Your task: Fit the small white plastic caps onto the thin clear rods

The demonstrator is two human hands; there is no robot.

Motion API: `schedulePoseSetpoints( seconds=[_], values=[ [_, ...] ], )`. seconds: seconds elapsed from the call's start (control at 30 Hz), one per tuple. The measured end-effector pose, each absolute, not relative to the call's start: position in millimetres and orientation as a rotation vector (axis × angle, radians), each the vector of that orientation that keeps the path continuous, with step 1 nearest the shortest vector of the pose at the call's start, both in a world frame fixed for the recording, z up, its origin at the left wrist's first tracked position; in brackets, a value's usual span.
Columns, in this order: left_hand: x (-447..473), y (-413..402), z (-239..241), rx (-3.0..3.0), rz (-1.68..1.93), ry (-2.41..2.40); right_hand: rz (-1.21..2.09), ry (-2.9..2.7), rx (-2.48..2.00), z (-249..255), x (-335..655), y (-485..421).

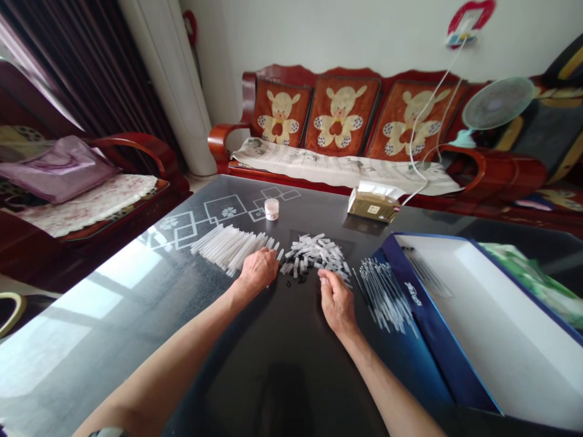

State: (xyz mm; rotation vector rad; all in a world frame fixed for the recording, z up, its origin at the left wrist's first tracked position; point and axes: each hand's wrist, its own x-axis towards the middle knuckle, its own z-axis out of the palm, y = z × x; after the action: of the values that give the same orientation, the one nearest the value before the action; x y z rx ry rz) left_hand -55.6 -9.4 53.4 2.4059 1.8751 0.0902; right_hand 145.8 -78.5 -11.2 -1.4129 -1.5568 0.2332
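Observation:
My left hand (259, 267) rests with curled fingers at the right end of a row of white translucent pen barrels (223, 247). Its fingertips point down and are hidden, so whatever they grip cannot be made out. My right hand (337, 300) is closed, thumb against the bent forefinger, just in front of a loose heap of small clear and whitish pen parts (316, 250). Anything inside that pinch is hidden. Several tiny black pieces (303, 279) lie along the heap's near edge. To the right of my right hand lies a bundle of thin pen refills (387, 297).
A blue-edged box with a white inside (492, 328) stands on the right of the dark glossy table (255, 376), with several thin rods in it. Farther back are a small round tub (272, 209) and a tissue box (373, 203). A white cable (416, 139) hangs behind.

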Motion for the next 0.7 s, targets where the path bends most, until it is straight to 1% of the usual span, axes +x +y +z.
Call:
schedulePoseSetpoints(
  seconds=[0.27,0.47,0.57,0.7],
  values=[
    [-44,-21,52,2.475,-0.088,1.802,0.283,-1.559,-1.42,-5,146,-78],
    [-34,-20,46,2.404,-0.095,1.888,0.301,-1.575,-1.436,-4,144,-79],
    [-39,-16,46,2.374,0.076,1.903,0.308,-1.574,-1.435,-3,143,-79],
    [-46,-8,48,2.332,0.577,1.659,0.317,-1.577,-1.435,-1,143,-80]
  ],
)
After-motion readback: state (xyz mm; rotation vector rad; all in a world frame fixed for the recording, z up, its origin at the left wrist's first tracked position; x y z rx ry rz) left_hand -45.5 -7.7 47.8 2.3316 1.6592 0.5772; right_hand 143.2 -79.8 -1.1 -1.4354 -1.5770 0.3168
